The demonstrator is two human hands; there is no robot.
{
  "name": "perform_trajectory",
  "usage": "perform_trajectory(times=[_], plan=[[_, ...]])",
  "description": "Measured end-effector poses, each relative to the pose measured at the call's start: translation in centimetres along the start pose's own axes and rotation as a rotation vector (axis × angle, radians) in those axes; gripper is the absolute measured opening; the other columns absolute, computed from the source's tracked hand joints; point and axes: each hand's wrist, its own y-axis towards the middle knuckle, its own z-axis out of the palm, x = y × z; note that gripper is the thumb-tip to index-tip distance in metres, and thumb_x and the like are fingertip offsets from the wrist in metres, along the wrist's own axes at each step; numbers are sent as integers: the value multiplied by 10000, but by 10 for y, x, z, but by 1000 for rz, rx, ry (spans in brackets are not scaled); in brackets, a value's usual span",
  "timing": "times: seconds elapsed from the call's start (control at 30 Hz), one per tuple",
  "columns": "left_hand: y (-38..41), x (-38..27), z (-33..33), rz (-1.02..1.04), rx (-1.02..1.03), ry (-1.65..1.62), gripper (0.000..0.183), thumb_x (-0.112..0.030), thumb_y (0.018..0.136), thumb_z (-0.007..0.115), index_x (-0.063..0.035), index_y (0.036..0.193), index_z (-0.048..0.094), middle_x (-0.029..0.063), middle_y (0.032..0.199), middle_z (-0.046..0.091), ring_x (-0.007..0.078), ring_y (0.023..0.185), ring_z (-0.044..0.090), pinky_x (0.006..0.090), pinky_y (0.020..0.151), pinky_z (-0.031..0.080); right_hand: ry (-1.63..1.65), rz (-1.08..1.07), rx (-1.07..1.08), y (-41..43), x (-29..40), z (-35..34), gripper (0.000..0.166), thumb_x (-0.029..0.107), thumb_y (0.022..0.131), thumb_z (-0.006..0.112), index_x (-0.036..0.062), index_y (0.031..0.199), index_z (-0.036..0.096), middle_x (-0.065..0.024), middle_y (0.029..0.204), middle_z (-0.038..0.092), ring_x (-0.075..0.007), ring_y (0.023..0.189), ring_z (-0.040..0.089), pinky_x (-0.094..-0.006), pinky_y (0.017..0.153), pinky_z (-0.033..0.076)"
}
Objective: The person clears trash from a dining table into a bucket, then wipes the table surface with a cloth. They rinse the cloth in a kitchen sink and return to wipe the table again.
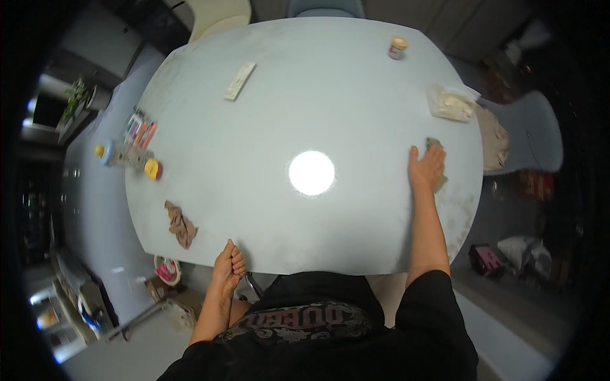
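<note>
My right hand (427, 166) lies palm down on a greenish cloth (433, 141) at the right side of a white table (310, 114). The cloth shows above and below the hand; its middle is hidden under the palm. At the table's front edge, my left hand (230, 261) is curled into a fist, with nothing seen in it. A crumpled brown cloth (181, 225) lies on the tabletop up and to the left of that fist.
A clear bag with pale contents (452, 105) and a lidded jar (397, 47) stand at the right. At the left are a bottle (126, 155), a yellow-topped container (152, 169) and several markers (141, 131). A pale flat strip (240, 81) lies farther back. Chairs (529, 133) surround the table.
</note>
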Motion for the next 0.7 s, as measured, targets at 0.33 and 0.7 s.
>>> perform_trajectory(times=[0.33, 0.7], plan=[[-33, 6, -30, 137, 47, -423, 297, -318, 939, 442, -118, 720, 423, -37, 565, 353, 70, 468, 348, 190, 395, 306, 398, -987, 232, -177, 234, 10, 814, 507, 799, 531, 6, 1368, 236, -145, 1436, 230, -279, 1340, 173, -412, 1086, 119], [-44, -71, -99, 314, 668, -721, 472, -307, 949, 330, 60, 1238, 398, 229, 1249, 458, 318, 1097, 512, 391, 843, 482, 255, -1332, 401, -279, 211, -5, 676, 354, 797, 557, 69, 1357, 306, -97, 1447, 229, -248, 1350, 164, -472, 1081, 124]])
